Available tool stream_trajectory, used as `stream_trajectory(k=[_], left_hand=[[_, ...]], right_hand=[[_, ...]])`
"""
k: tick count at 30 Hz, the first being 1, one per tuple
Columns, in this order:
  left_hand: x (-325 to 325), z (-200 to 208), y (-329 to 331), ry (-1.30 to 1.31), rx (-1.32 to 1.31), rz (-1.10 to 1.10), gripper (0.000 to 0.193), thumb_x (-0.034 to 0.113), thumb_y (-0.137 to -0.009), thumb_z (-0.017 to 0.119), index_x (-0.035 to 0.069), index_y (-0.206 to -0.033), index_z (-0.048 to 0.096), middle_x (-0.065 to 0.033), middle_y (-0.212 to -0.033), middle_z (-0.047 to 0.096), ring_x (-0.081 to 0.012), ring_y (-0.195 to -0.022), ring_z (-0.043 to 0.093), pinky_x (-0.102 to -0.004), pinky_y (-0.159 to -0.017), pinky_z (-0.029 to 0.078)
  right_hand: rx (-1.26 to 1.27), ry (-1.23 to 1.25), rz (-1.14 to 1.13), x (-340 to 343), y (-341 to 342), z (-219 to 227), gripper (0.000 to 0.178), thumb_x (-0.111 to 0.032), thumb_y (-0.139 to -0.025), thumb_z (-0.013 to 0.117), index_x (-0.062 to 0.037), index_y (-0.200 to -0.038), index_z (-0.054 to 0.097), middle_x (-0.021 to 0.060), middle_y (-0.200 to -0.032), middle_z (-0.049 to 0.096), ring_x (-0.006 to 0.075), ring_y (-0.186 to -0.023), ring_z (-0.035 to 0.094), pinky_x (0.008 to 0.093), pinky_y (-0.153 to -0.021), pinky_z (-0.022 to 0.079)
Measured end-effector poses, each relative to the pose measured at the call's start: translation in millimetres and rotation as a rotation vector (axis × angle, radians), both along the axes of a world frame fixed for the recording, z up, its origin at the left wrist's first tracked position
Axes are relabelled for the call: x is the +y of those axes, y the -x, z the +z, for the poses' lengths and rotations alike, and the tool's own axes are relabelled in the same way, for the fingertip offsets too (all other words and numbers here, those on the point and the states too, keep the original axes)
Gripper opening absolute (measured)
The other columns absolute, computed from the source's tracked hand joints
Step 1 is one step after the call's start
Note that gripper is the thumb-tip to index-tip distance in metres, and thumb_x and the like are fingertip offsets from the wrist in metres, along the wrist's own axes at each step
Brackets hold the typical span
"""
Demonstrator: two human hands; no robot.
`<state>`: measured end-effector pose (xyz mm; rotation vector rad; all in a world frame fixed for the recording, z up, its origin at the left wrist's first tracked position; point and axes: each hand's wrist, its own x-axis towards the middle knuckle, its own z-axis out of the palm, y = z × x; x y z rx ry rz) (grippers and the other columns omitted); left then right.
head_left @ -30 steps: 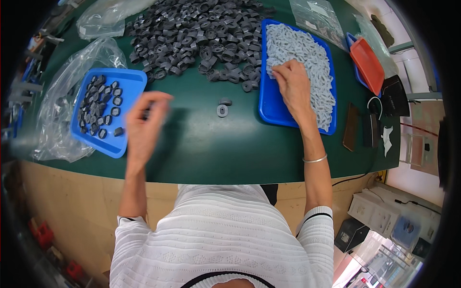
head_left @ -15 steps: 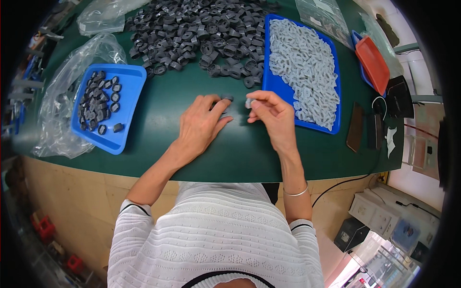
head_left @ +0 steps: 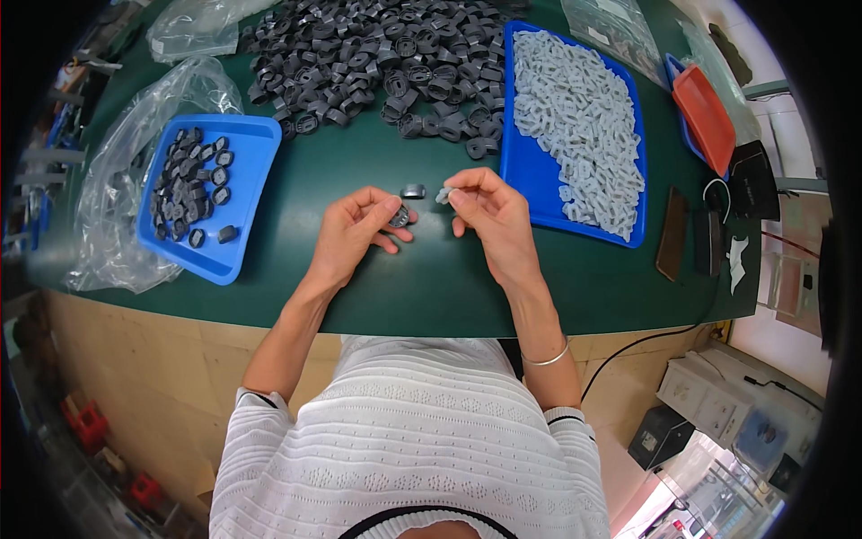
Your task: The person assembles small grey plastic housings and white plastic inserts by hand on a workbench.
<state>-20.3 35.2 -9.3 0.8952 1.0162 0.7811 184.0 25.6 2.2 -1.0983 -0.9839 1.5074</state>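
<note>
in from the front edge of the table (head_left: pixel 422 301), the left hand (head_left: pixel 348 238) pinches a dark ring (head_left: pixel 400 217), the right hand (head_left: pixel 498 223) a small pale piece (head_left: pixel 444 195) (the two apart). just beyond lies a loose ring (head_left: pixel 413 191); toward the back edge, a dark heap (head_left: pixel 377 63).

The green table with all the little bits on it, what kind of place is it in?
Probably a workshop or small factory. There's a big heap of dark grey parts on the green table, a blue tray of pale pieces, and a lighter tray of small dark pieces.
</note>
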Motion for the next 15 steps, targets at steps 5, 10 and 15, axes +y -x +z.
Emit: stream_trajectory(k=[5,10,15], left_hand=[[-3.0,8.8,-16.0,-0.022,-0.017,-0.009,0.025,0.014,-0.094,0.057,0.000,-0.115,0.060,-0.0115,-0.100,0.068,-0.0153,-0.080,0.068,-0.0208,-0.060,0.055],[-2.8,6.4,-28.2,-0.106,0.021,-0.059,0.030,0.009,-0.094,0.056,0.002,-0.124,0.058,-0.0087,-0.103,0.067,-0.0149,-0.081,0.068,-0.0210,-0.060,0.055],[0.1,7.6,-38.7,-0.143,-0.036,0.055,0.026,0.009,-0.094,0.057,0.001,-0.119,0.059,-0.0088,-0.101,0.066,-0.0136,-0.075,0.067,-0.0208,-0.058,0.054]], right_hand=[[0.158,0.083,-0.008,-15.3,4.4,1.4,0.013,-0.009,-0.090,0.063,0.0007,-0.099,0.062,0.0017,-0.084,0.061,0.0079,-0.066,0.053,0.0214,-0.060,0.045],[0.165,0.030,-0.093,-18.4,6.6,-1.8,0.016,-0.008,-0.089,0.063,0.0013,-0.102,0.062,0.0034,-0.088,0.062,0.0090,-0.067,0.055,0.0211,-0.061,0.046],[0.051,-0.050,-0.176,-20.5,5.0,-11.2,0.013,-0.005,-0.090,0.062,0.0020,-0.100,0.061,0.0048,-0.091,0.063,0.0086,-0.069,0.056,0.0210,-0.060,0.047]])
